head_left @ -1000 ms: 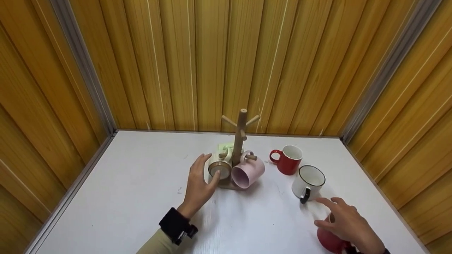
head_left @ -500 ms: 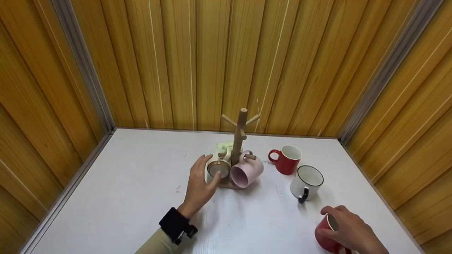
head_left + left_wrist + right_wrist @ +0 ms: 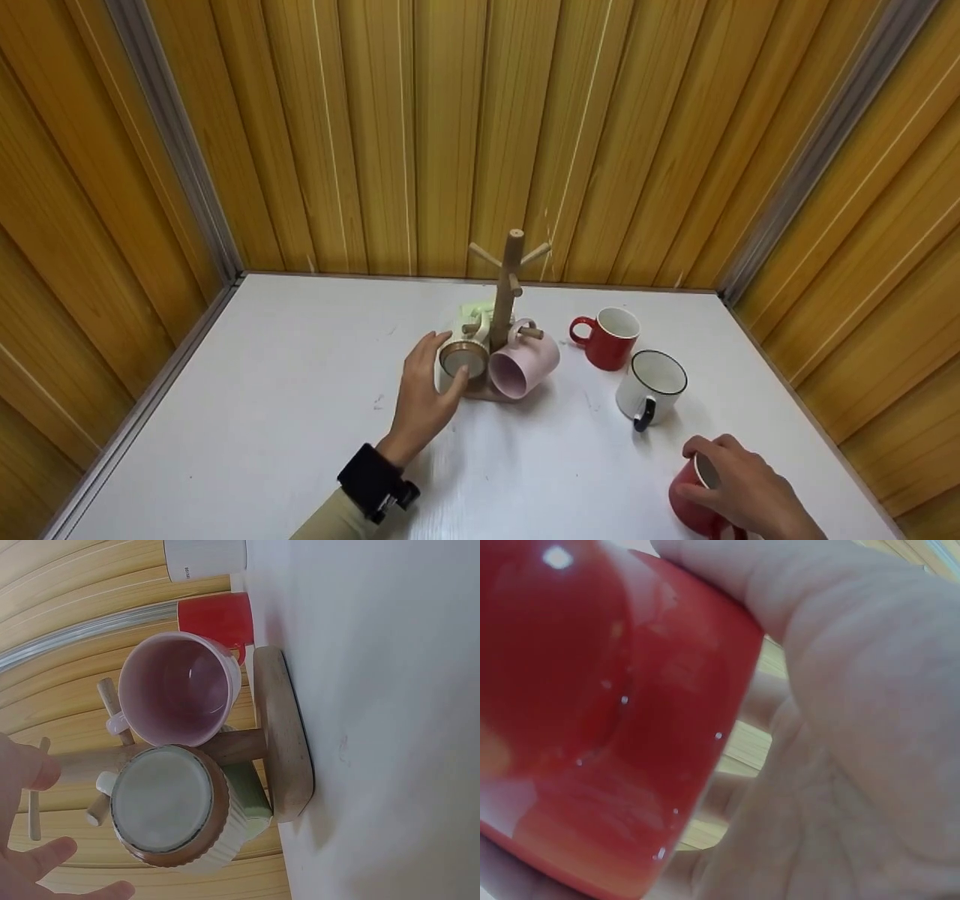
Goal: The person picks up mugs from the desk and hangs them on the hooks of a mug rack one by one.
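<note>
At the front right my right hand point(image 3: 739, 487) grips a red mug point(image 3: 691, 501), thumb on the near side and fingers over its rim; in the right wrist view the glossy red mug point(image 3: 667, 712) fills much of the picture. My left hand point(image 3: 424, 401) is spread beside a cream ribbed mug point(image 3: 463, 358) with a brown band at its base. The left wrist view has a gap between the fingers point(image 3: 45, 859) and that cream mug point(image 3: 165, 799). It hangs by its handle on a wooden mug tree point(image 3: 507, 292), next to a hanging pink mug point(image 3: 529, 364).
Behind the cream mug is a pale green mug point(image 3: 476, 309), partly hidden. A second red mug point(image 3: 611, 341) and a white mug with a black rim and handle point(image 3: 652, 386) stand upright on the white table point(image 3: 300, 390). Wood-patterned panels point(image 3: 442, 135) enclose the table.
My right hand has moved slightly down and closed on the front red mug, which now stands more to the left in the hand. My left hand keeps its place by the cream mug.
</note>
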A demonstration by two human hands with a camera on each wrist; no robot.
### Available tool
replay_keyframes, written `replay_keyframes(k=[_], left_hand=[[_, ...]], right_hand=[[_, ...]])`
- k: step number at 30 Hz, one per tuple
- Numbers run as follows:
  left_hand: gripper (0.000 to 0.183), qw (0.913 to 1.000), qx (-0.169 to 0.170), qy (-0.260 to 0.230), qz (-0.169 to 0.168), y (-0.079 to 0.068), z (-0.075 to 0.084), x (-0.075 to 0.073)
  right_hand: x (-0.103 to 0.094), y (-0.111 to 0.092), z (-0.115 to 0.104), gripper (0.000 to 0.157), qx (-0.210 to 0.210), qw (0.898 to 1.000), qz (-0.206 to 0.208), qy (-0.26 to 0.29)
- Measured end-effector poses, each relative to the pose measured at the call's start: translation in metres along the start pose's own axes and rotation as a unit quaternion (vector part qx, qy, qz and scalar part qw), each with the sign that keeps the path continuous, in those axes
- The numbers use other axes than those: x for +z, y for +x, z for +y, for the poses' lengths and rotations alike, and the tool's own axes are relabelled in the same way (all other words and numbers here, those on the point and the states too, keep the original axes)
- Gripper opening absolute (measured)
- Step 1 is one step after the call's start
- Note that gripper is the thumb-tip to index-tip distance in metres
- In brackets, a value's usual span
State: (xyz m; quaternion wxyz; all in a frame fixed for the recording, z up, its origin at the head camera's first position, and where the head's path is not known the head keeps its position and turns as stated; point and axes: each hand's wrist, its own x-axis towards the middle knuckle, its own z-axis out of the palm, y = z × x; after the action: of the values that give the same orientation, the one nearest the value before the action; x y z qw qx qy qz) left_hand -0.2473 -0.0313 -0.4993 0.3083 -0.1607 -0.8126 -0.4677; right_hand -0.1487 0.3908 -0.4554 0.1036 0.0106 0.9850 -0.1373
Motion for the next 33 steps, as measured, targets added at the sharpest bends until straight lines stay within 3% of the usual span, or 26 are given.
replay_keyframes(k=[6, 13, 19, 27, 33], left_hand=[[0.051, 1.0000, 0.005, 0.001, 0.007, -0.001, 0.001, -0.001], [0.053, 1.0000, 0.002, 0.002, -0.001, -0.003, 0.004, 0.001], [0.054, 1.0000, 0.003, 0.001, 0.003, -0.006, 0.005, 0.002], [0.051, 0.9974, 0.050, -0.025, 0.045, -0.006, 0.009, 0.003], [0.047, 0.9916, 0.108, -0.035, 0.062, -0.008, 0.017, 0.005]], right_hand=[[-0.002, 0.000, -0.001, 0.056, 0.005, 1.000, -0.004, 0.008], [-0.001, -0.003, -0.001, 0.047, -0.022, 0.999, 0.036, 0.006], [-0.001, -0.005, -0.004, 0.048, -0.031, 0.998, 0.046, 0.018], [-0.005, -0.007, -0.019, 0.043, -0.085, 0.988, 0.115, 0.054], [-0.005, -0.003, -0.035, 0.041, -0.128, 0.972, 0.167, 0.103]])
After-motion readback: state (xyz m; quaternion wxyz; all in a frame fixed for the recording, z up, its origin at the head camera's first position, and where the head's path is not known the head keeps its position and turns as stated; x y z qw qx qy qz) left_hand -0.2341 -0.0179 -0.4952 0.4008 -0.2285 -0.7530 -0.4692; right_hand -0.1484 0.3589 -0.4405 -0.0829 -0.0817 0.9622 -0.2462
